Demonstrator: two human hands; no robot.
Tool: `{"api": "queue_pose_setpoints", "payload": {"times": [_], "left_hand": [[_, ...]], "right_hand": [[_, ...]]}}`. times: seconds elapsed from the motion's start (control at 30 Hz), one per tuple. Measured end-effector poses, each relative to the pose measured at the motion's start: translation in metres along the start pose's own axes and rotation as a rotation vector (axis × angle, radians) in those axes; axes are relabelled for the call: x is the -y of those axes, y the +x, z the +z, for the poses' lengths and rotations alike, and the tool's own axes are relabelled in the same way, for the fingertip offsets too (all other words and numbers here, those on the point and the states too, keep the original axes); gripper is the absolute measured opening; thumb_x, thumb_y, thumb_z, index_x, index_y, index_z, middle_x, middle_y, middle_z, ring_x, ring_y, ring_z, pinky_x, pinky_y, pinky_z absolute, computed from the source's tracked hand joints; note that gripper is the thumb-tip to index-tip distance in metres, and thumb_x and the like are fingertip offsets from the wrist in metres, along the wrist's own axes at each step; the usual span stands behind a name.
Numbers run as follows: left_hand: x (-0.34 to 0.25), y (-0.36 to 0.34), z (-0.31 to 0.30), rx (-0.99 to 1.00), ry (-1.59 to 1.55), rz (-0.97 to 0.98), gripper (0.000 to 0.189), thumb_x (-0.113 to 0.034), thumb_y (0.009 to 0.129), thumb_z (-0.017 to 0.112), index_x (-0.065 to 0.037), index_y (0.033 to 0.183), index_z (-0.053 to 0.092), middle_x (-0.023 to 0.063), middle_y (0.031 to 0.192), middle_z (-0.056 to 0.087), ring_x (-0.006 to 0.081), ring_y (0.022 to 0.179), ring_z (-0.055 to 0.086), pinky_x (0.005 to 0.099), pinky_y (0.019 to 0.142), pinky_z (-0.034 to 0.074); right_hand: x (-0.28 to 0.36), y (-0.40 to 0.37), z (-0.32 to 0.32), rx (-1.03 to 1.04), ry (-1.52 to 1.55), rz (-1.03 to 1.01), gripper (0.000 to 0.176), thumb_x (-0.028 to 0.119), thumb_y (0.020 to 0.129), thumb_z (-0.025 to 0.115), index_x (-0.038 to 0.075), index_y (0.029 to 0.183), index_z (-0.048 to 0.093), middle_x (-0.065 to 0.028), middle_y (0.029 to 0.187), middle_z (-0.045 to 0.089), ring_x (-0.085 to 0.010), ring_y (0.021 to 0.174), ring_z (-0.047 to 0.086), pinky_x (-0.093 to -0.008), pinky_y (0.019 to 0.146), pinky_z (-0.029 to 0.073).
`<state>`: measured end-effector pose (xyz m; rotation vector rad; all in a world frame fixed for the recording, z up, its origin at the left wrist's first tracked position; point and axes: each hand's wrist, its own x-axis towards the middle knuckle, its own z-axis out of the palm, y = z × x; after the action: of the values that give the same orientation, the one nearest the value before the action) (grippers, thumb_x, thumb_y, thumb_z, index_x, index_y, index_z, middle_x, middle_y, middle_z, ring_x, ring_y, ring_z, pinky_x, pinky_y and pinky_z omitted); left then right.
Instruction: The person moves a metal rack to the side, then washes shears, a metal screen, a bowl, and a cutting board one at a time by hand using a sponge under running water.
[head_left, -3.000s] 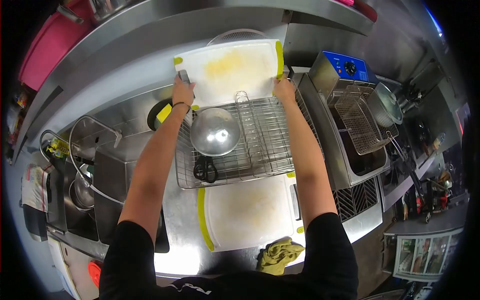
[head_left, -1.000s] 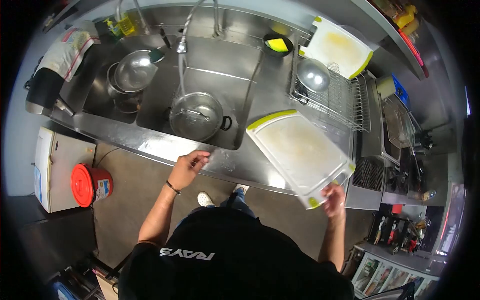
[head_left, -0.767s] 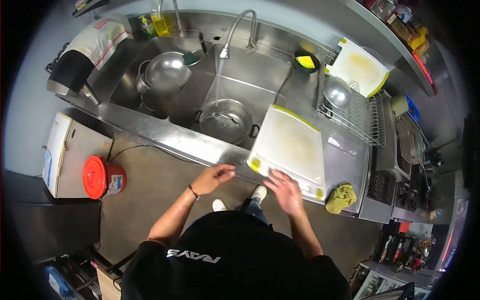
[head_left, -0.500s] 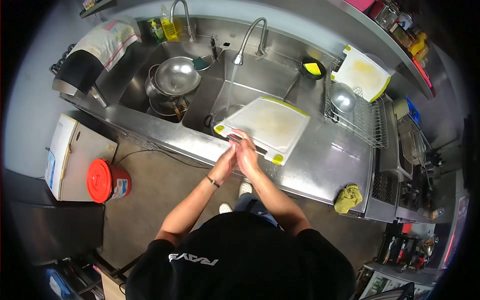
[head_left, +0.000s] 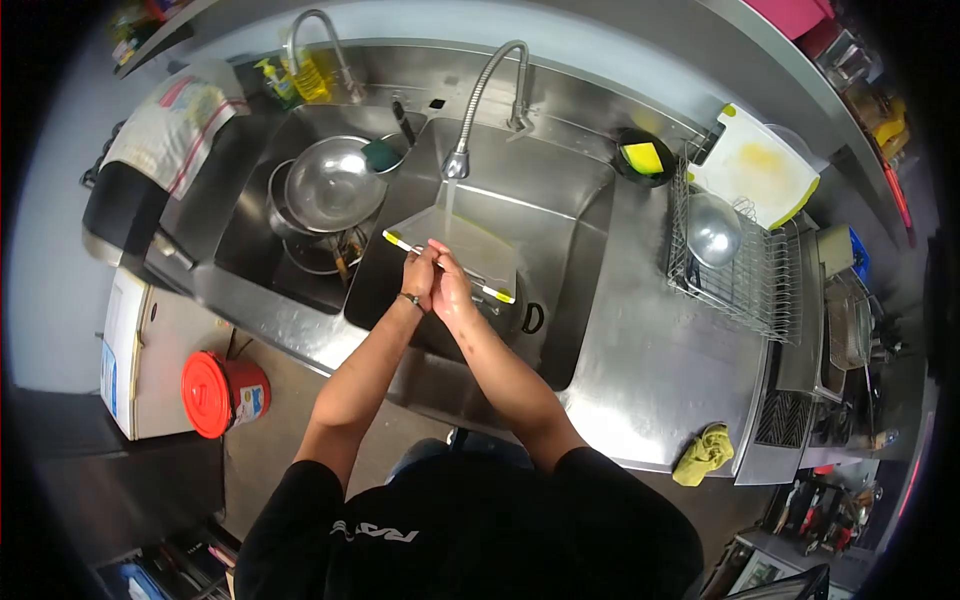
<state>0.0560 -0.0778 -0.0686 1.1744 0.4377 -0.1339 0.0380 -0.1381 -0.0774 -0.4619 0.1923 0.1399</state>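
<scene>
A white cutting board (head_left: pixel 482 252) with yellow-green corners is tilted inside the right sink basin (head_left: pixel 565 215). Both of my hands are close together at the middle of its near edge. My left hand (head_left: pixel 418 279) is closed on that edge, its fingers partly hidden. Beside it, my right hand (head_left: pixel 452 286) also grips the board, the thumb side toward the faucet. Water from the flexible faucet (head_left: pixel 457 163) runs down onto the board's far face. Below the board, a round item with a black loop handle (head_left: pixel 533 318) is partly hidden.
Metal bowls (head_left: pixel 335 185) and a green scrubber (head_left: pixel 381 154) sit at the left basin. To the right are a yellow sponge (head_left: pixel 643 158) in a black dish, a wire dish rack (head_left: pixel 745 285) with another board (head_left: pixel 755 165), and a yellow-green cloth (head_left: pixel 704 455) at the counter's front edge.
The cutting board has moved from over the counter edge left into the right basin, under the running water, and is now tilted steeply. Both hands moved with it, and the view shifted.
</scene>
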Motion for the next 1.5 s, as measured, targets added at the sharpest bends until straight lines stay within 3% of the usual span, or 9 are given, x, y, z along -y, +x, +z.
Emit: {"api": "queue_pose_setpoints", "payload": {"times": [0.33,0.5,0.53,0.8,1.0,1.07,1.2,1.4,1.5], "left_hand": [[0.07,0.111,-0.032,-0.023,-0.22,-0.211,0.038,-0.03,0.089,0.031,0.002,0.103,0.047,0.0131,0.101,0.054,0.0273,0.09,0.055,0.0421,0.077,0.047],[0.079,0.087,-0.019,-0.128,-0.194,-0.281,0.026,-0.019,0.088,0.046,-0.003,0.108,0.046,0.0135,0.099,0.054,0.026,0.089,0.056,0.0438,0.075,0.049],[0.084,0.082,-0.019,-0.044,-0.239,-0.335,0.028,-0.019,0.088,0.047,-0.002,0.109,0.045,0.0139,0.099,0.053,0.026,0.087,0.057,0.043,0.074,0.049],[0.06,0.06,-0.021,0.154,-0.236,-0.572,0.027,-0.02,0.091,0.041,0.001,0.109,0.042,0.0156,0.095,0.055,0.0293,0.088,0.058,0.0414,0.078,0.049],[0.057,0.071,-0.03,0.108,-0.25,-0.471,0.017,-0.018,0.09,0.042,-0.003,0.096,0.047,0.0108,0.079,0.057,0.0265,0.076,0.061,0.0401,0.071,0.05],[0.05,0.066,-0.027,-0.05,-0.157,-0.47,0.015,-0.019,0.09,0.043,-0.006,0.097,0.045,0.0079,0.078,0.055,0.0238,0.075,0.06,0.0393,0.068,0.051],[0.058,0.063,-0.018,-0.185,-0.212,-0.34,0.019,-0.027,0.093,0.042,-0.01,0.101,0.039,0.0045,0.084,0.049,0.018,0.07,0.057,0.0363,0.06,0.053],[0.057,0.07,-0.019,-0.328,-0.296,-0.385,0.026,-0.039,0.094,0.037,-0.013,0.095,0.038,0.0,0.069,0.043,0.0116,0.053,0.043,0.0319,0.051,0.045],[0.058,0.07,-0.022,-0.293,-0.436,-0.42,0.029,-0.041,0.094,0.036,-0.013,0.091,0.038,-0.0013,0.063,0.038,0.0108,0.05,0.04,0.0304,0.05,0.041]], "right_hand": [[0.11,-0.018,0.007,-0.039,-0.045,0.59,0.024,0.007,0.081,0.056,0.001,0.104,0.054,-0.0107,0.106,0.058,-0.022,0.101,0.055,-0.0344,0.087,0.045],[0.31,0.067,-0.024,-0.053,-1.458,-0.741,0.024,0.014,0.08,0.058,0.004,0.102,0.06,-0.0101,0.099,0.063,-0.018,0.085,0.06,-0.0317,0.074,0.048],[0.345,0.097,-0.022,-0.455,-1.912,-0.748,0.028,0.02,0.079,0.06,0.006,0.104,0.06,-0.0163,0.096,0.063,-0.0221,0.087,0.061,-0.0342,0.075,0.047],[0.444,0.215,-0.127,-0.589,-2.491,0.001,0.056,0.032,0.071,0.068,0.008,0.117,0.046,-0.0196,0.109,0.058,-0.0326,0.105,0.054,-0.0387,0.089,0.043],[0.465,0.209,-0.109,-0.598,-2.173,-0.427,0.049,0.025,0.066,0.072,0.002,0.103,0.05,-0.0191,0.092,0.061,-0.0301,0.088,0.06,-0.0356,0.077,0.046],[0.421,0.17,-0.039,-0.327,-2.242,-0.699,0.041,0.018,0.067,0.07,0.001,0.098,0.05,-0.0168,0.088,0.061,-0.0275,0.08,0.06,-0.0346,0.071,0.046],[0.299,0.103,0.048,-0.178,-1.898,-0.369,0.034,0.004,0.069,0.063,0.001,0.099,0.048,-0.0106,0.085,0.057,-0.0209,0.084,0.056,-0.033,0.073,0.045],[0.093,0.082,-0.096,0.443,-1.969,-0.096,0.037,0.013,0.07,0.063,0.009,0.103,0.047,-0.016,0.103,0.05,-0.0332,0.1,0.05,-0.0411,0.085,0.042],[0.089,0.132,-0.142,0.285,-2.117,-0.059,0.035,0.018,0.074,0.059,0.006,0.105,0.047,-0.0179,0.105,0.05,-0.0344,0.101,0.05,-0.0423,0.084,0.043]]}}
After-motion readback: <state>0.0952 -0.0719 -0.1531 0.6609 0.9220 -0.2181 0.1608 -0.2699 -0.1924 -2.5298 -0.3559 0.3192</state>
